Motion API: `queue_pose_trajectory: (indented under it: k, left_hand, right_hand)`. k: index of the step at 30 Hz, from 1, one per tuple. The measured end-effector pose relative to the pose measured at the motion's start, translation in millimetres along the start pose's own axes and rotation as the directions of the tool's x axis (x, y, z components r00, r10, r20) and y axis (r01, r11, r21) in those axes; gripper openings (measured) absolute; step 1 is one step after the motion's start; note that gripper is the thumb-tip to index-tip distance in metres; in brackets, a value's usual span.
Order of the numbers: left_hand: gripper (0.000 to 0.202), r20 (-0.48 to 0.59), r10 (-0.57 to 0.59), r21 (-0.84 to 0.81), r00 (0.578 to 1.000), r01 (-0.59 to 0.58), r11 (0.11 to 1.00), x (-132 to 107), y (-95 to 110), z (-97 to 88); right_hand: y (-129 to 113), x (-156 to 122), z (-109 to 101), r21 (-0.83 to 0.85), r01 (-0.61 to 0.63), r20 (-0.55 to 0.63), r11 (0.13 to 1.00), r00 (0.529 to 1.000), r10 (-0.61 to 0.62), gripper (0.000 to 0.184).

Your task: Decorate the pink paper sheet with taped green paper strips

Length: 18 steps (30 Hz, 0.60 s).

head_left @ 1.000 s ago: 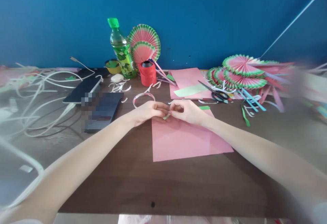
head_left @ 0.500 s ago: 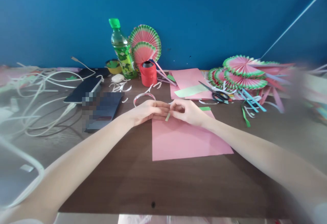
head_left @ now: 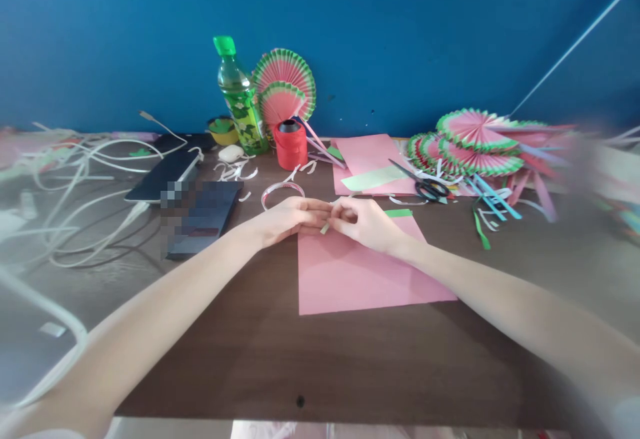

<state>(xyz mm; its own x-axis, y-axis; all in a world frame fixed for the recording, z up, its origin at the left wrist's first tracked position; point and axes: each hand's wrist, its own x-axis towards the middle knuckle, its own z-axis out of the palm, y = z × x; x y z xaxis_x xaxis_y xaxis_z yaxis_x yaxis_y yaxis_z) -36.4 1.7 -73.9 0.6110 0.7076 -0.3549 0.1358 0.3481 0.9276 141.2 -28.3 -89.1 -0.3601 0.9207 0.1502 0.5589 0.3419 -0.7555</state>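
Blue wall [head_left: 380, 32] closes the far side, and before it lies a brown desk [head_left: 300, 365] with many paper things on it. At the middle, a small pale strip [head_left: 325, 228] is just over the far left part of a pink sheet [head_left: 370, 275]. The right hand [head_left: 336, 217] has thumb and forefinger brought together, and seems to pinch the strip. The left hand [head_left: 324, 213] has its fingers stretched, only slightly bent, with tips meeting those of the right; whether it also grips the strip, I cannot tell.

In my judgement, the strip could crease or slip out, because it is so small and the fingertips cover most of it. The sheet could also shift, since the right forearm passes over its right side and no hand visibly presses it down; its green band [head_left: 400, 213] at the far edge could then turn askew.

For moving, most room is on the near side, where desk shows between the sheet and the near edge. Far side is tighter: a tape ring [head_left: 274, 190] is just beyond the left hand, and scissors [head_left: 433, 189] lie on the far right, partly on pink paper [head_left: 373, 149]. On the left, loose cables [head_left: 134, 215] could catch the left arm.
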Motion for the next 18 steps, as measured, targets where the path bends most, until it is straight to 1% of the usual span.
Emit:
queue_pose_trajectory:
  k: [5,7,10,14,18]
  left_hand:
    - [0.045,0.063,0.087,0.061,0.994,-0.091,0.994,0.6,-3.5,-0.2]
    - [0.047,0.075,0.104,0.079,0.992,-0.11,0.991,0.9,-4.7,0.1]
    - [0.049,0.07,0.107,0.095,0.992,-0.113,0.989,1.1,-4.8,1.2]
    - [0.051,0.081,0.109,0.079,0.991,-0.115,0.99,1.2,-3.7,2.2]
    - [0.049,0.099,0.135,0.059,0.986,-0.141,0.988,0.9,-3.8,2.0]
  right_hand:
    - [-0.6,-0.3,2.5,-0.055,-0.003,-0.032,0.998,0.999,0.001,0.005]
    - [-0.6,0.2,2.6,-0.06,-0.004,-0.041,0.998,0.999,0.002,0.007]
    - [-0.6,1.2,1.2,0.016,-0.01,-0.006,1.0,1.0,0.01,0.011]
    - [1.3,1.8,-1.3,0.138,0.016,0.035,0.99,0.999,-0.021,0.017]
    - [6.0,2.8,-3.5,0.201,0.068,-0.027,0.977,0.998,-0.064,0.017]
